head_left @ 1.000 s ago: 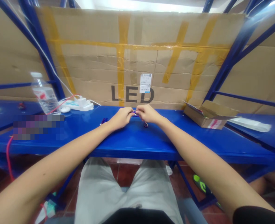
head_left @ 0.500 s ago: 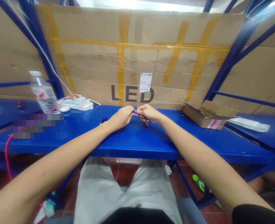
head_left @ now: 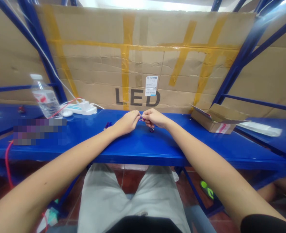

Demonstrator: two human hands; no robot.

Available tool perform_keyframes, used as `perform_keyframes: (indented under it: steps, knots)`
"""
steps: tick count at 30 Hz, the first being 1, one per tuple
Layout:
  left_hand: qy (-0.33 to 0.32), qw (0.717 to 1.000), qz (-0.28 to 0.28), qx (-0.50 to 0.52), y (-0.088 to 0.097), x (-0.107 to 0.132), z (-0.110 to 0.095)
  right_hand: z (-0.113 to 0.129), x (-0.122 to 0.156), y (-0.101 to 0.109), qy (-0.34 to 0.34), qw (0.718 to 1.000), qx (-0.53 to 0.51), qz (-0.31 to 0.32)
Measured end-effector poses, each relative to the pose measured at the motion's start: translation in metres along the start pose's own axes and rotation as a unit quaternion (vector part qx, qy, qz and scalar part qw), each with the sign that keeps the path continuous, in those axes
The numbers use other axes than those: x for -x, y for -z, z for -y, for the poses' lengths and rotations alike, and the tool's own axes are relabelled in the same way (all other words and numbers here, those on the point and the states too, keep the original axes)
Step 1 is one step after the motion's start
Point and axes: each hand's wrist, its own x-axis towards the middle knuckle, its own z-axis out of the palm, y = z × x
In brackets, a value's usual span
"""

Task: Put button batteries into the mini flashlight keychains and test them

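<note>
My left hand (head_left: 127, 122) and my right hand (head_left: 154, 117) meet over the middle of the blue metal bench (head_left: 143, 147). Both pinch a small metallic part (head_left: 140, 118) between their fingertips; it is too small to name. A small dark piece (head_left: 152, 129) lies on the bench just under my right hand. Another small blue piece (head_left: 108, 125) lies left of my left wrist.
A plastic water bottle (head_left: 45, 98), a white power strip (head_left: 81, 108) with a red cable and a white round object (head_left: 67, 113) stand at the left. An open cardboard box (head_left: 217, 119) sits at the right. A taped cardboard wall marked LED (head_left: 138, 97) backs the bench.
Both hands have lifted slightly off the bench while staying pinched together on the small part. Nothing else has moved.
</note>
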Motion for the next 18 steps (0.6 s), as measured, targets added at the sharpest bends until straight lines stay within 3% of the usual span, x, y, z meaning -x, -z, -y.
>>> perform_keyframes:
  steps: [10, 18]
  knots:
    - [0.019, 0.998, -0.038, 0.046, 0.0006, -0.0018, 0.0017, -0.0025, -0.0013, -0.0038, -0.022, 0.998, -0.051, -0.007]
    - [-0.067, 0.997, -0.03, 0.02, 0.0003, -0.0021, 0.0057, 0.0015, -0.0029, -0.0046, -0.067, 0.99, -0.124, 0.011]
